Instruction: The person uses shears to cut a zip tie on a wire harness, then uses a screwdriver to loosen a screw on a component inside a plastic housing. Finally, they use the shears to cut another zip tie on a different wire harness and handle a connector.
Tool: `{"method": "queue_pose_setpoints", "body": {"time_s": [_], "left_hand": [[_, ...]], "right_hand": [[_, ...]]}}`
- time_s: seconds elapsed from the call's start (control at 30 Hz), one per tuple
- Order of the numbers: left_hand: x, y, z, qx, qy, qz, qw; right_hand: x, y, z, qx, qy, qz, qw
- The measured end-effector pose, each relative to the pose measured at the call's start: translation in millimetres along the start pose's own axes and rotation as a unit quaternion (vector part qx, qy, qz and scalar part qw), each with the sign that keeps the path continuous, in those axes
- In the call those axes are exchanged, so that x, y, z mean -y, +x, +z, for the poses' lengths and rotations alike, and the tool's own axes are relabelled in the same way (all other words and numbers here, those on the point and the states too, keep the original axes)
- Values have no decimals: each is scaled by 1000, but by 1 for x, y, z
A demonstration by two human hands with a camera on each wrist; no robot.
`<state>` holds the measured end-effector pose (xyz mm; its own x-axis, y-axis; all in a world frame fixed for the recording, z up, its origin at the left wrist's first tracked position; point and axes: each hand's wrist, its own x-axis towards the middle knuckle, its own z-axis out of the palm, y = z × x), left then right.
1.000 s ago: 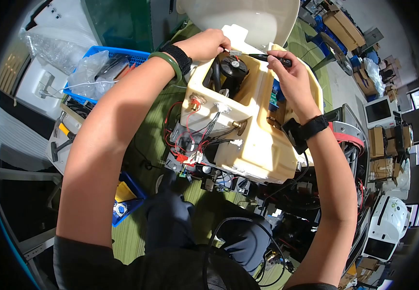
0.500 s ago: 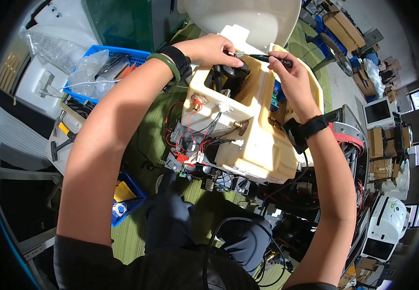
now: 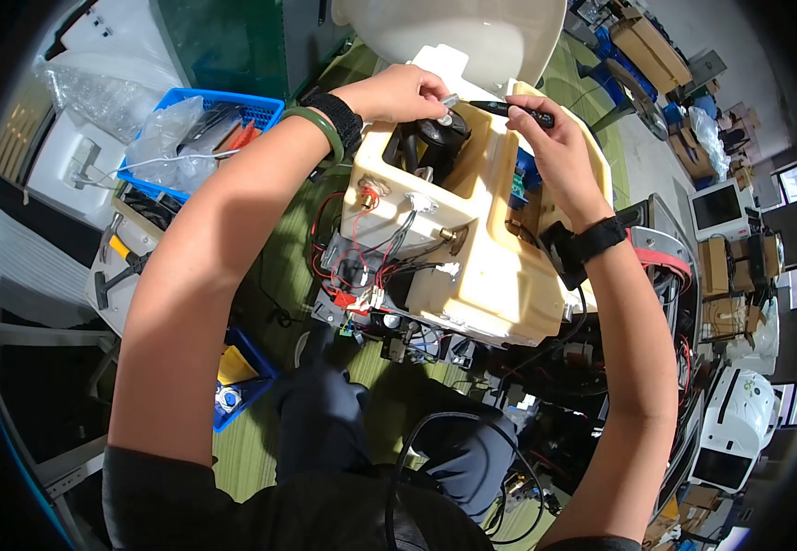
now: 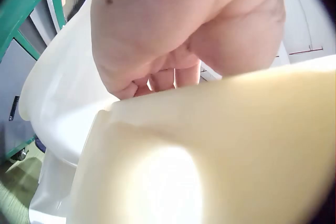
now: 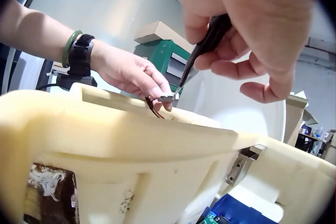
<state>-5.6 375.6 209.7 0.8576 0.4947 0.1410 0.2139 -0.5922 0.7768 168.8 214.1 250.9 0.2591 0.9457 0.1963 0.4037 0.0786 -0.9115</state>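
My left hand [image 3: 403,94] pinches a small silver-white part [image 5: 167,97] between thumb and fingers, with thin red and dark wires hanging from it. In my right hand [image 3: 559,151] is a slim black pen-shaped tool [image 5: 206,45], its thin metal tip right at that part in the right wrist view. Both hands are over a cream plastic housing [image 3: 508,285]. Below the left hand, a black cylindrical unit [image 3: 442,138] sits in one of the housing's compartments. A blue piece with a green board [image 3: 520,182] lies in the other. The left wrist view hides the pinched part behind the hand.
Loose red and black wires [image 3: 366,253] hang at the housing's near side. A glossy white shell [image 3: 453,28] rises behind it. To the left are a blue basket [image 3: 270,110] with plastic bags and a hammer [image 3: 121,262]. A small blue bin [image 3: 247,381] sits on the floor.
The left hand shifts its grip: its thumb stretches out half a second ago, then draws back, and the small part shows more now. The right hand stays nearly still with its tool.
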Motion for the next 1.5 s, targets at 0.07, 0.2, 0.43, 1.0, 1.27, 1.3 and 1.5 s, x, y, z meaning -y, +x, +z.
{"method": "queue_pose_setpoints", "body": {"time_s": [0.07, 0.2, 0.43, 1.0, 1.27, 1.3, 1.5], "left_hand": [[-1, 0, 0, 4, -22, -22, 1000], [2, 1, 1, 16, -15, -28, 999], [4, -7, -3, -22, -5, 41, 999], [3, -6, 5, -46, 0, 29, 999], [3, -7, 6, -41, -29, 21, 999], [4, -7, 6, -42, -29, 22, 998], [9, -5, 7, -43, -49, 25, 998]], "right_hand": [[2, -1, 1, 1, -2, -8, 1000], [5, -5, 1, -1, -7, -22, 1000], [13, -12, 7, -21, -13, -39, 999], [10, -12, 9, -23, -42, -47, 998], [5, -10, 11, -28, -57, -63, 996], [5, -10, 12, -28, -58, -63, 996], [12, -9, 14, -32, -86, -77, 993]]}}
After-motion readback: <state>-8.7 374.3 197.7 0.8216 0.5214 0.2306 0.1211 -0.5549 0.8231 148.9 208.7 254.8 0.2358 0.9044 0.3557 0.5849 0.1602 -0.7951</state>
